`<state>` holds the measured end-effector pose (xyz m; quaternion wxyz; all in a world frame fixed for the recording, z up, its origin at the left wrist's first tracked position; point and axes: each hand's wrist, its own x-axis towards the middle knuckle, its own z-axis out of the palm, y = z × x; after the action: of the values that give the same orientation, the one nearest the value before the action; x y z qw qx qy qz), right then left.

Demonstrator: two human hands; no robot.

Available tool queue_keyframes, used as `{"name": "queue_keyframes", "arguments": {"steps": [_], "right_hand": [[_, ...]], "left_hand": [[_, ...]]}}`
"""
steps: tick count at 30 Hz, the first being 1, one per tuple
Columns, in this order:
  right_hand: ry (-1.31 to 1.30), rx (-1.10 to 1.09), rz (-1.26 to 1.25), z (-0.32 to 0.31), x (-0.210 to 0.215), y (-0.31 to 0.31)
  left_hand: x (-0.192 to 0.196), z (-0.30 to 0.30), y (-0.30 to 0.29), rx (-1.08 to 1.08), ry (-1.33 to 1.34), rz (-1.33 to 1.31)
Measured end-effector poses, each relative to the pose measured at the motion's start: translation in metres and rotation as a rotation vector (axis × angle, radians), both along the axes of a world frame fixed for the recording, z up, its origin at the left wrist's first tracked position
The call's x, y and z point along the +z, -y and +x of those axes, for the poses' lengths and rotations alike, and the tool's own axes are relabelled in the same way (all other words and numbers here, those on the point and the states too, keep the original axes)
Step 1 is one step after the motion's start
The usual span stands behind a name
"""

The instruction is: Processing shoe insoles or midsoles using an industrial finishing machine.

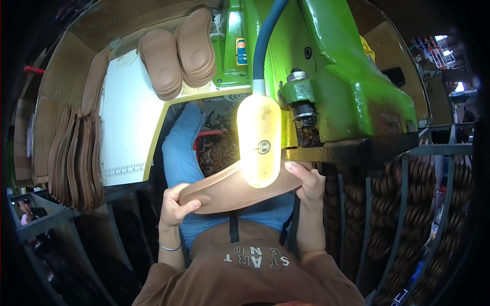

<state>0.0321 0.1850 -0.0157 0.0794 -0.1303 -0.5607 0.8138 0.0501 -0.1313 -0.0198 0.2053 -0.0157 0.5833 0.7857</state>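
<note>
A tan rubber shoe sole [227,193] with a textured tread lies across both my hands, over my lap. My left hand [175,205] grips its left end, thumb on top. Holding its right end is my right hand [307,183], just below a glowing yellow work lamp [259,140] on a blue gooseneck. The lamp covers the sole's upper middle. The green machine [352,86] stands right behind the lamp.
Two stacks of tan soles [178,53] rest on the white work surface [130,112] at the back. More soles [74,158] stand on edge at the left. Racks of dark brown soles [413,204] fill the right side. A cardboard wall lines the back left.
</note>
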Motion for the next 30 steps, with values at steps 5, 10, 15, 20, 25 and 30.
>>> {"name": "queue_keyframes", "arguments": {"steps": [5, 10, 15, 20, 25, 30], "right_hand": [[-0.103, 0.189, 0.100, -0.026, 0.032, 0.022], [-0.124, 0.112, 0.139, -0.023, 0.046, 0.038], [0.119, 0.271, 0.270, 0.047, 0.002, 0.023], [0.342, 0.411, 0.213, 0.134, -0.027, -0.004], [0.287, 0.101, 0.163, 0.147, -0.001, -0.057], [0.213, -0.117, 0.104, 0.110, 0.037, -0.087]], "left_hand": [[0.008, -0.003, -0.031, -0.271, -0.151, -0.245], [0.036, -0.046, -0.119, -0.105, -0.238, -0.004], [0.020, -0.042, -0.136, -0.074, -0.296, -0.278], [0.019, -0.026, -0.142, 0.135, -0.267, -0.071], [0.012, -0.019, -0.147, 0.155, -0.130, 0.148], [0.013, -0.018, -0.158, 0.175, -0.052, 0.174]]}}
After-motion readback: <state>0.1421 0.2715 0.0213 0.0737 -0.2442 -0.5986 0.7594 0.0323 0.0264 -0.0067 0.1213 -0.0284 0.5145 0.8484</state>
